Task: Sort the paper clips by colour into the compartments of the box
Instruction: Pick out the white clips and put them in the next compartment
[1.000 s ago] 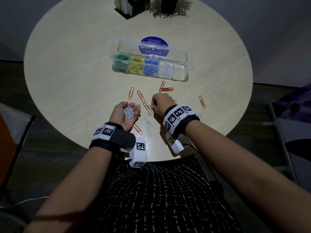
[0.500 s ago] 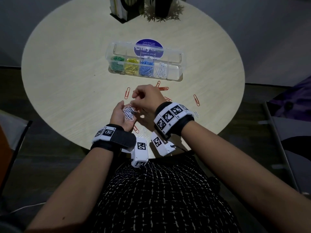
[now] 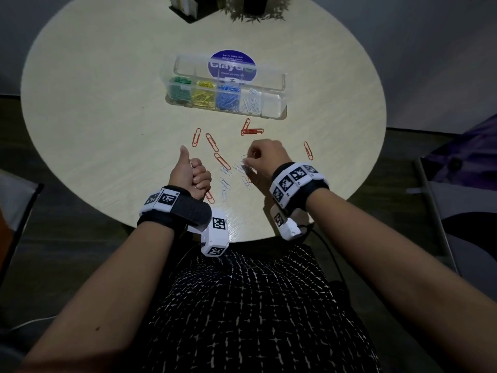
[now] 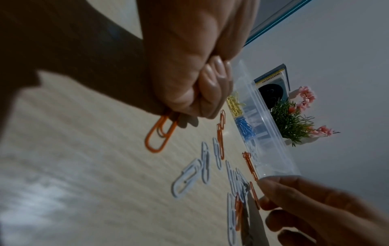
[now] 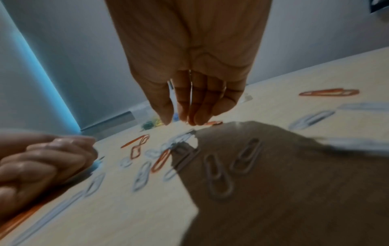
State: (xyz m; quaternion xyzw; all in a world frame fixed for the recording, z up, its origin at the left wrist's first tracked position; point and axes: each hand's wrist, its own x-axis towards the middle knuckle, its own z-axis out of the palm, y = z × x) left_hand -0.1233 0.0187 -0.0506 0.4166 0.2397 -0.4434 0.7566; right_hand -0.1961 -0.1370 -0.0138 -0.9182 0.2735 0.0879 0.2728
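Observation:
The clear compartment box point(image 3: 283, 86) holds green, yellow, blue and white clips; its right end compartment is empty. Orange clips point(image 3: 222, 161) and white clips point(image 3: 224, 188) lie scattered on the table in front of it. My left hand point(image 3: 189, 173) is a fist with the thumb up, gripping white clips, which the fingers almost hide. It hovers over an orange clip point(image 4: 160, 133). My right hand point(image 3: 246, 162) points its fingers down over white clips point(image 5: 183, 136). In the right wrist view the right hand's fingertips point(image 5: 166, 119) are close together with nothing between them.
The round wooden table point(image 3: 107, 117) carries a small plant point(image 3: 255, 9) and a dark holder point(image 3: 188, 9) at its far edge. A blue round sticker point(image 3: 232, 65) lies behind the box. One orange clip point(image 3: 308, 150) lies apart at the right.
My right hand has left the left palm and swung right, down to the white clips on the table. My left hand has curled into a fist round its white clips.

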